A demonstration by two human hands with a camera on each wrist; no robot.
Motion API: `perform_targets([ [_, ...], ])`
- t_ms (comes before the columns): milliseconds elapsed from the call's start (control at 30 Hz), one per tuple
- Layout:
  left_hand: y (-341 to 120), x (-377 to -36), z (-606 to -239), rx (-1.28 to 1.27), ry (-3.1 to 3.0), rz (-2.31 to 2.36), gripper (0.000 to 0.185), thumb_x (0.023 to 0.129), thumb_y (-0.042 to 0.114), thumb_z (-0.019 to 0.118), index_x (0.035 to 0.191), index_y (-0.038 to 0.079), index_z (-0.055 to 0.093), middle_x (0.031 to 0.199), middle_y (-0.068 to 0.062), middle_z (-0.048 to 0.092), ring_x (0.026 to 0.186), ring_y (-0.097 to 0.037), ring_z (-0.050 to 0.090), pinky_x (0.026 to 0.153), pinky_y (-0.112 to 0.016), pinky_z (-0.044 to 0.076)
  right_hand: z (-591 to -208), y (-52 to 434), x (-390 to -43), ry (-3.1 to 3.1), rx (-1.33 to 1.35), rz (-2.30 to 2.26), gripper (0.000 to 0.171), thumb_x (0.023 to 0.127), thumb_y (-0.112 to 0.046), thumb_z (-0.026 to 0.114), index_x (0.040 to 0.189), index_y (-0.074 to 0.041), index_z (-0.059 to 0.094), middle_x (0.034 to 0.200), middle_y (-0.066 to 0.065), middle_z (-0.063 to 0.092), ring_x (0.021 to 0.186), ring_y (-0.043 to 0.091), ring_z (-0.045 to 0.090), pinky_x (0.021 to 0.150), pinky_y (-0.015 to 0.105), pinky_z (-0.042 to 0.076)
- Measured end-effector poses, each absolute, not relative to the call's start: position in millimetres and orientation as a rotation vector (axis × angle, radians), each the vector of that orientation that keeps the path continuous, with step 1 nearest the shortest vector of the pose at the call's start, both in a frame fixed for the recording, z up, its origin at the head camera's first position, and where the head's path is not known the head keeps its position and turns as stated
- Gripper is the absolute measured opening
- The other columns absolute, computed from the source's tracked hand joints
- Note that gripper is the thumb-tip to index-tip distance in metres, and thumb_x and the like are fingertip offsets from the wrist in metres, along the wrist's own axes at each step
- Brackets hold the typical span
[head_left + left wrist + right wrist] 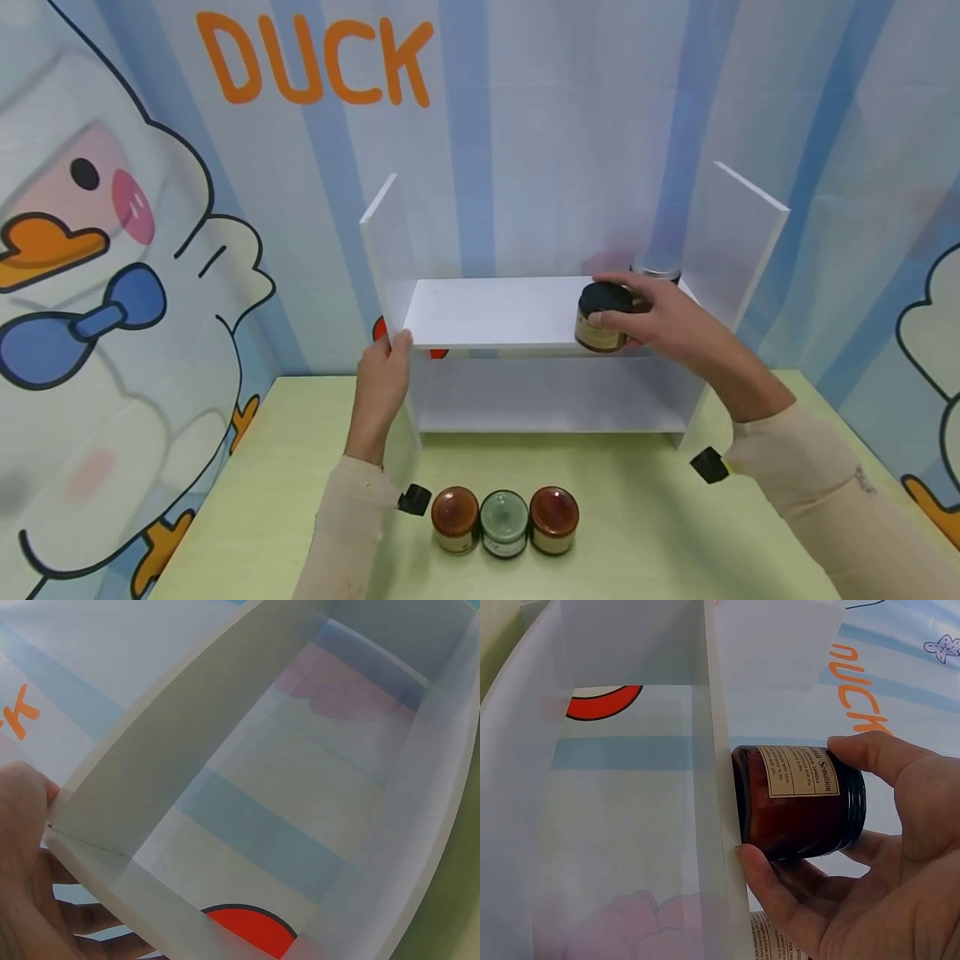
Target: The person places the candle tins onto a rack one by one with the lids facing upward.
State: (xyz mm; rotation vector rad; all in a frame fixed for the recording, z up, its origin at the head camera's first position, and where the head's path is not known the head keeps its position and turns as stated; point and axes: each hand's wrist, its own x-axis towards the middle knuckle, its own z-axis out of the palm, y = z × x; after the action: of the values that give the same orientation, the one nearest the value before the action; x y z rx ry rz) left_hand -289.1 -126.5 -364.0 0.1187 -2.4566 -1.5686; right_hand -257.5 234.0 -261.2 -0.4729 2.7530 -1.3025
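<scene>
My right hand (660, 321) holds an amber glass candle jar (795, 801) with a black lid and a cream printed label. Fingers and thumb go round its lid and side, and its base is right at the front edge of the upper board (495, 312) of a white shelf. Behind that hand, a second jar (660, 273) stands on the board's right end, partly hidden. With my left hand (382, 387) I grip the shelf's left side panel (97, 877), thumb at its front edge and fingers on the outer side.
On the yellow-green table (637, 517) in front stand a brown-topped jar (455, 521), a green-topped jar (504, 523) and a reddish-brown-topped jar (554, 521) in a row. The lower board (547, 400) lies under the upper one. A printed duck backdrop (465, 150) hangs behind.
</scene>
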Motion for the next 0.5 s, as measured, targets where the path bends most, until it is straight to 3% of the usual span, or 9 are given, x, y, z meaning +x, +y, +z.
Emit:
perform_targets([
  [233, -126.8, -290.1, -363.2, 0.113, -2.461, -1.560, 0.056, 0.105, 0.047, 0.038, 0.129, 0.004, 0.062, 0.119, -0.015, 0.064, 0.096, -0.033, 0.053, 0.082, -0.046, 0.042, -256.7, 233.6, -259.7, 2.744, -0.487, -1.262, 0.068, 0.097, -0.040, 0.068, 0.157, -0.024, 0.039, 0.143, 0.017, 0.046, 0.120, 0.034, 0.052, 0.091, 0.046, 0.054],
  [500, -126.5, -290.4, -363.3, 0.130, -2.465, -1.562, 0.056, 0.105, 0.047, 0.037, 0.131, 0.004, 0.061, 0.123, -0.015, 0.063, 0.098, -0.033, 0.053, 0.083, -0.047, 0.042, -253.6, 232.9, -261.4, 2.800, -0.479, -1.159, 0.073, 0.095, -0.047, 0.068, 0.157, -0.025, 0.038, 0.146, 0.016, 0.045, 0.125, 0.036, 0.050, 0.092, 0.045, 0.049],
])
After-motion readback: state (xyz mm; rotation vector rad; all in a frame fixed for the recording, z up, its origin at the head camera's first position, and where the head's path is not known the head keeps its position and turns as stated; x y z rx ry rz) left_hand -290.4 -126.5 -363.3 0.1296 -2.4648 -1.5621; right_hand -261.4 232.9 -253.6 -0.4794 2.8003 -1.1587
